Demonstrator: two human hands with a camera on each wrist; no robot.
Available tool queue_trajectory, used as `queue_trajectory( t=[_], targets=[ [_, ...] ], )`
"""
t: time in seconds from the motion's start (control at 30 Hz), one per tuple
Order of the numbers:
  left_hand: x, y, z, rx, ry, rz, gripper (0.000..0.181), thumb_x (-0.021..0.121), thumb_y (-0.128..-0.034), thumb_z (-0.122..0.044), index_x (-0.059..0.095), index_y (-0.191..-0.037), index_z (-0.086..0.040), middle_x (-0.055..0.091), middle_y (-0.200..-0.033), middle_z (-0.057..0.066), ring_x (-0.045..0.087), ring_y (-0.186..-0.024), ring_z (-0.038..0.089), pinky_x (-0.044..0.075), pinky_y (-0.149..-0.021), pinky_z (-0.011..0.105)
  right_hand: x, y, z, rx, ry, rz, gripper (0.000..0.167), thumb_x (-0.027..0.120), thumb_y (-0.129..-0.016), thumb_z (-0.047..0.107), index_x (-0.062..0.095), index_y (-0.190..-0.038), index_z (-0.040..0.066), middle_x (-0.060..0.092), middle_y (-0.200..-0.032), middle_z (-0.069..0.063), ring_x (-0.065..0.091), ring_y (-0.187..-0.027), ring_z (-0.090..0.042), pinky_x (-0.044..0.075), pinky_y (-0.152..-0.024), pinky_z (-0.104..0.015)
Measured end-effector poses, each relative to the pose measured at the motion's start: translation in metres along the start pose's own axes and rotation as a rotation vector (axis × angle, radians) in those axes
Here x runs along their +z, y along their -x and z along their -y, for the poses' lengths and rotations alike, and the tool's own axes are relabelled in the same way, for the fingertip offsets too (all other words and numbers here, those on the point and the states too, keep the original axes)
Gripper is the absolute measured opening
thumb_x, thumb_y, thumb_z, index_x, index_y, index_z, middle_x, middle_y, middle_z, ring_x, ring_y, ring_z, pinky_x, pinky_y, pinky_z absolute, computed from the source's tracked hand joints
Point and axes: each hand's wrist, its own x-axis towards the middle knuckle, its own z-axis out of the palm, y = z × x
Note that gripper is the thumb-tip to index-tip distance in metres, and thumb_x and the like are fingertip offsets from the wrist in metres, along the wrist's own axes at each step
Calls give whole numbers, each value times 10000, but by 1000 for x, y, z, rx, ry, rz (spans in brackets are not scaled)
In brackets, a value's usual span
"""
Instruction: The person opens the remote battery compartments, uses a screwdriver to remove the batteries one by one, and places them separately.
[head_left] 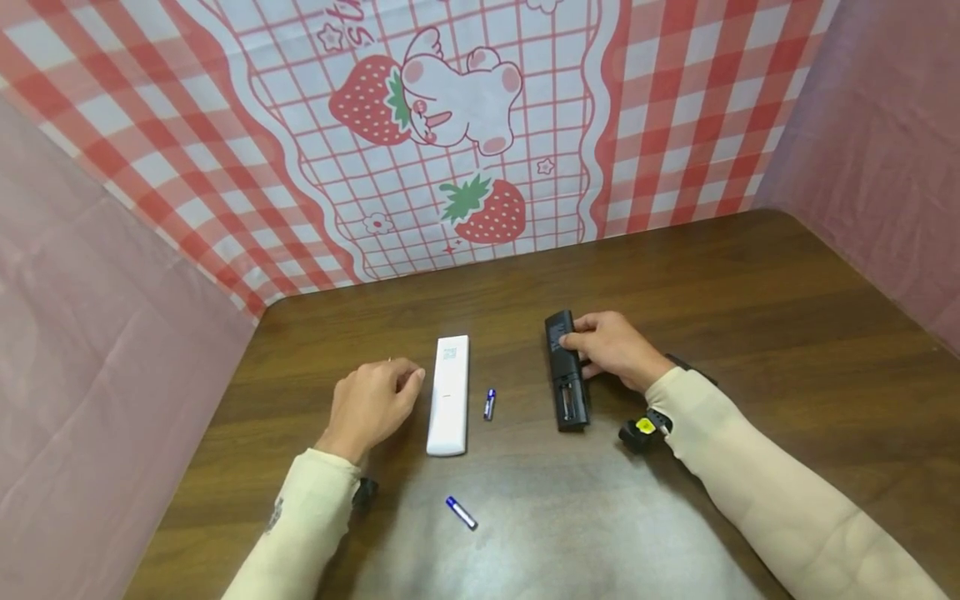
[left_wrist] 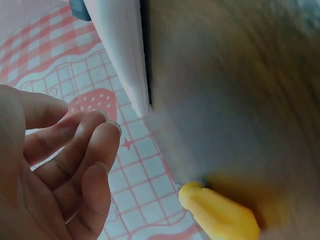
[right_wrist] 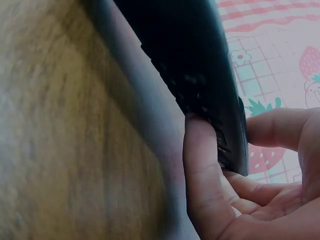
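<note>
My right hand (head_left: 617,350) grips a black remote control (head_left: 564,360) by its far half, thumb on one side and fingers on the other. The battery compartment at the near end of that remote is uncovered. Between the two hands lies a white remote control (head_left: 448,400) with a printed square code on its upper face. Just left of it hovers my left hand (head_left: 372,406), its fingers loosely curled and holding nothing. One blue-and-silver battery (head_left: 490,404) lies right of the white remote; another battery (head_left: 461,512) lies nearer the front.
The brown wooden table (head_left: 712,292) meets a red-checked strawberry cloth (head_left: 667,108) at the back. Pink cloth walls (head_left: 862,150) stand on both sides. A blurred yellow object (left_wrist: 222,212) shows low in the left wrist view; its kind is unclear.
</note>
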Motion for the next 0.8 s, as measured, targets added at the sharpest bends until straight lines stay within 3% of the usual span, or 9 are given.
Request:
queue_trajectory(
  t=[0.27,0.53,0.8],
  targets=[
    [4,5,-8,28,-1,6,156,648,-957,-323,774,-923,-238,627,-708,-111,528,-592,125,420,-506,365,1,0,-1,14,10,-3,500,618,-979,124,466,-1373,-143,632,-1072,-223,598,-885,-214,588,-697,-339],
    [4,10,-19,77,-7,-19,148,655,-956,-307,761,-895,-223,665,-766,-91,545,-592,116,420,-495,344,1,0,0,32,32,-4,532,606,-989,150,441,-1409,-132,602,-1168,-258,588,-939,-245,587,-705,-338],
    [4,15,-29,128,9,-33,134,662,-950,-299,770,-906,-232,660,-759,-110,535,-574,90,390,-469,310,1,-1,0,34,46,-52,445,564,-1000,167,519,-1342,-115,607,-1088,-221,616,-871,-222,587,-662,-329]
  ],
)
